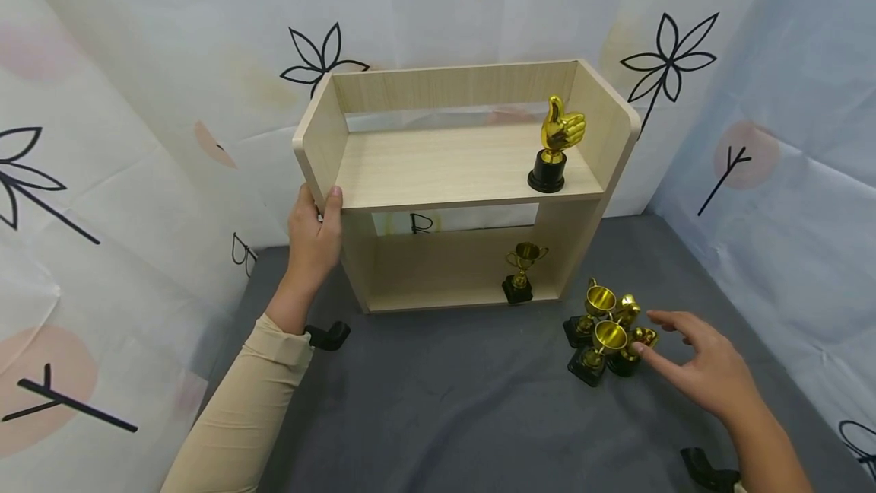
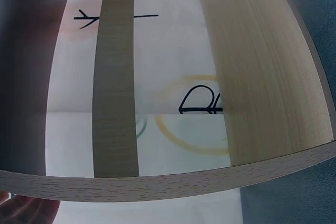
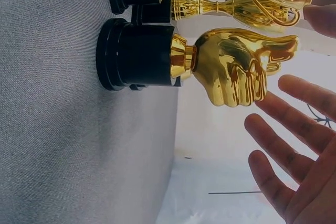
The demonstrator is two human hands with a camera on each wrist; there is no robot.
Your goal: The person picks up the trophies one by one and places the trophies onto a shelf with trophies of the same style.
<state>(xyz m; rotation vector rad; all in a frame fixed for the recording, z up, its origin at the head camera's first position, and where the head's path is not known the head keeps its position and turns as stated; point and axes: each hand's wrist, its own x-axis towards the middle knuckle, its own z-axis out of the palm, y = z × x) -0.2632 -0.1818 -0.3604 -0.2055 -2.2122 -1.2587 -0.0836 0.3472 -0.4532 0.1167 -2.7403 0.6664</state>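
My left hand [image 1: 312, 242] grips the left side panel of a two-tier wooden shelf [image 1: 438, 166], thumb at the front edge. In the left wrist view its fingers [image 2: 31, 211] show just below the panel's edge. My right hand [image 1: 708, 364] is spread beside a cluster of small gold trophies on black bases. Nearest to it is a thumbs-up trophy [image 3: 231, 69], upright on the cloth, with fingertips close to the gold fist. Two cup trophies [image 1: 609, 337] stand in front and to the left within that cluster. Another thumbs-up trophy [image 1: 624, 310] is partly hidden behind.
On the shelf's upper tier, at the right, stands a gold thumbs-up trophy [image 1: 563, 130]. A small cup trophy [image 1: 518, 280] stands at the right of the lower tier. Grey cloth [image 1: 438, 402] covers the table, and white patterned fabric [image 1: 479, 6] hangs behind and at both sides.
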